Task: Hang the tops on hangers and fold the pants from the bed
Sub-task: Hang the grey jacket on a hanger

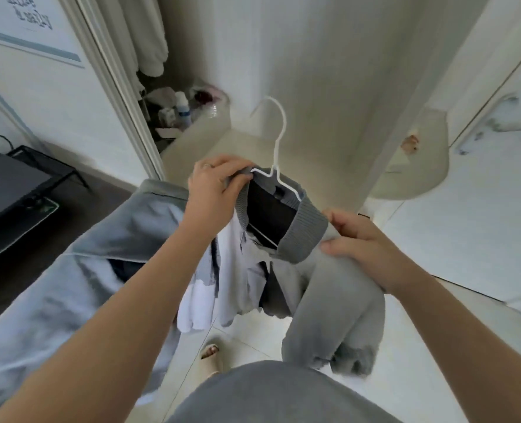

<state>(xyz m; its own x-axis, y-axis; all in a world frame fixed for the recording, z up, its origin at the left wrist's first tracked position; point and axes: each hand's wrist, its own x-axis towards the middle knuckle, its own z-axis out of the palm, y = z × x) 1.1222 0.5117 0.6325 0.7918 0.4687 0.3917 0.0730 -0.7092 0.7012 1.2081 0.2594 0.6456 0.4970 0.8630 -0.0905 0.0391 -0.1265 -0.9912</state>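
Left hand [213, 184]: pinches the grey knitted top's ribbed collar [301, 239] against the white wire hanger [279, 166].
Right hand [359, 239]: grips the shoulder; it should ease fabric over the hanger's arm.

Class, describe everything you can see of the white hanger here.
The white hanger is thin and looks like coated wire, with a curved hook pointing up. Its shoulders and bar sit inside the neck of the grey top, partly hidden. It is held in the air, tilted. The left hand pinches the collar at one shoulder; the right hand grips the top opposite.
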